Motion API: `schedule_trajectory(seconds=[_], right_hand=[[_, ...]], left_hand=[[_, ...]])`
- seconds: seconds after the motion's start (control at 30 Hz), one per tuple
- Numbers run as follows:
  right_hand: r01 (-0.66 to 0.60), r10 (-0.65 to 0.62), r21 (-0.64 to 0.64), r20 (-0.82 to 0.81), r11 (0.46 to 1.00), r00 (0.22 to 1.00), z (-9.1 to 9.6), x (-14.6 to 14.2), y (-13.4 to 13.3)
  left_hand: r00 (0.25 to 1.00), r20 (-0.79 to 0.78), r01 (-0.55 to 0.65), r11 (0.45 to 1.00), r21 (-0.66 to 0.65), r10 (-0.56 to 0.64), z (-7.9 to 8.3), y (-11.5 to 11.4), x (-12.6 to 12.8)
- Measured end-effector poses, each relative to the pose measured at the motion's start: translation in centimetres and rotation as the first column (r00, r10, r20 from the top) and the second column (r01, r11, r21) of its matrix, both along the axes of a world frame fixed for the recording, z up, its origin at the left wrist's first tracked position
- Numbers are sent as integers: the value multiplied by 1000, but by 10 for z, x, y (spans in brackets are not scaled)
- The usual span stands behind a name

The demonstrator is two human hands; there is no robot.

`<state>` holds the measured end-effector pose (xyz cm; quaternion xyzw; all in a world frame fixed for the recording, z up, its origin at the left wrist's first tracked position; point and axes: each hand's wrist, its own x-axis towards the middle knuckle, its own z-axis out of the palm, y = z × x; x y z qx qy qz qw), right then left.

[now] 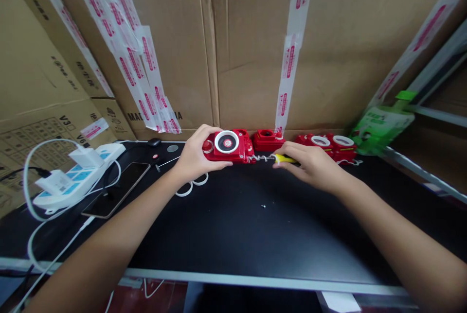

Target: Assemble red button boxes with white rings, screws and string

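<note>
My left hand (197, 154) is closed around a red plastic device (239, 147), with its thumb along the near edge. The device's face carries a white ring (216, 143) around a black disc, and a round red knob (207, 146) sits to the left. My right hand (310, 162) grips a yellow-handled screwdriver (286, 159), its shaft pointing left at the device's right end. A twisted whitish cord (258, 158) runs along the shaft; whether the tip touches a screw I cannot tell. Just behind my right fingers is another red housing (268, 142).
Red units with white rings (343, 141) stand at the back right beside a green bottle (383, 123). Two loose white rings (185, 189) and a small screw (263, 206) lie on the black table (233, 240). Left are a phone (118, 191) and a power strip (80, 177); cardboard (248, 60) stands behind.
</note>
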<state>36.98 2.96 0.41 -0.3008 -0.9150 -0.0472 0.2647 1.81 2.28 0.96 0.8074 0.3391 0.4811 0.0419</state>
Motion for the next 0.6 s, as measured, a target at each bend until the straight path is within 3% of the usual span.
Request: schedule_trajectory(seconds=[0.13, 0.4, 0.6], right_hand=[[12, -13, 35, 38, 999, 999, -4, -2, 1], [3, -8, -70, -72, 998, 997, 1, -1, -3], [-40, 40, 42, -18, 998, 999, 2, 1, -1]], left_hand=[[1000, 27, -9, 1000, 1, 9, 2, 0, -1], [1000, -12, 16, 1000, 3, -16, 4, -3, 0], [1000, -25, 9, 999, 32, -8, 3, -1, -1]])
